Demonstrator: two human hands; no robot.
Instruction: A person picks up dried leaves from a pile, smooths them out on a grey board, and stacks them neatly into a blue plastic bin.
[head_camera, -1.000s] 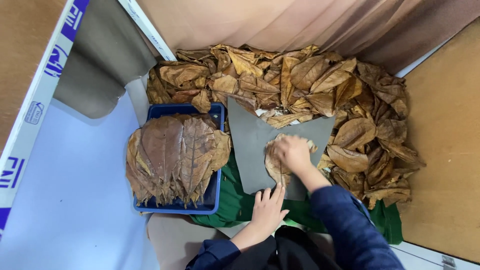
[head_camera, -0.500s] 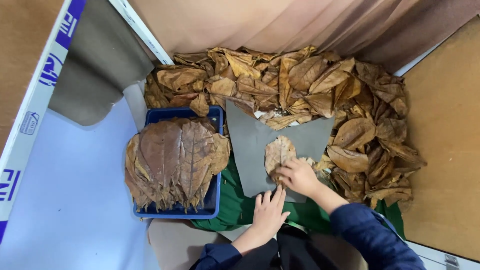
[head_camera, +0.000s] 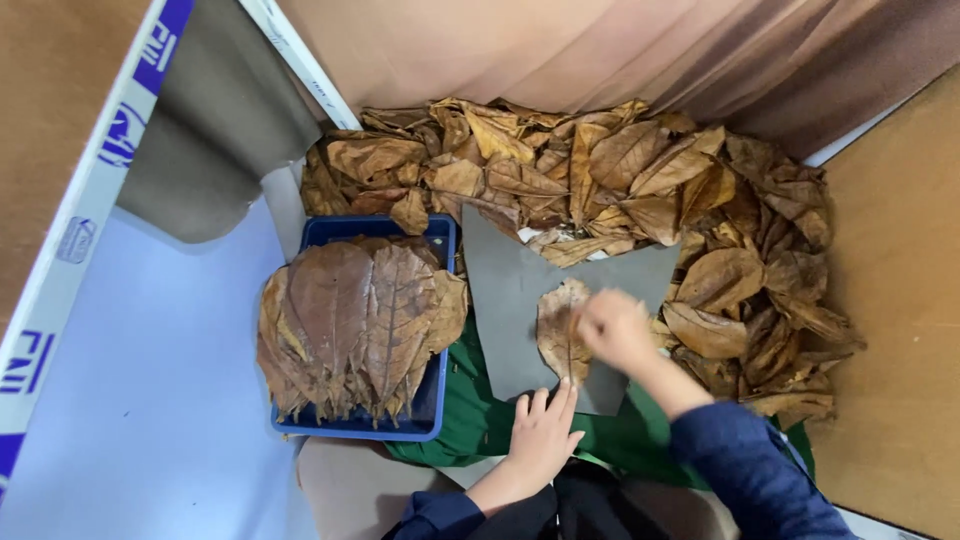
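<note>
A single dry brown leaf (head_camera: 560, 328) lies flat on a grey board (head_camera: 510, 290) in front of me. My right hand (head_camera: 615, 330), blurred by motion, rests on the leaf's right side with fingers bent, pressing on it. My left hand (head_camera: 545, 432) lies flat and open on the board's lower edge, fingertips just below the leaf's tip. Both arms wear dark blue sleeves. To the left, a blue tray (head_camera: 432, 400) holds a stack of flattened brown leaves (head_camera: 360, 320) that overhang its rim.
A big loose pile of dry leaves (head_camera: 650, 190) fills the area behind and right of the board. Green cloth (head_camera: 470, 425) lies under the board. A pale floor surface (head_camera: 140, 380) spreads left; a brown wooden panel (head_camera: 900, 330) stands right.
My right hand slid down the leaf toward me, then back up and rightward across it. The left hand stayed at the board's lower edge.
</note>
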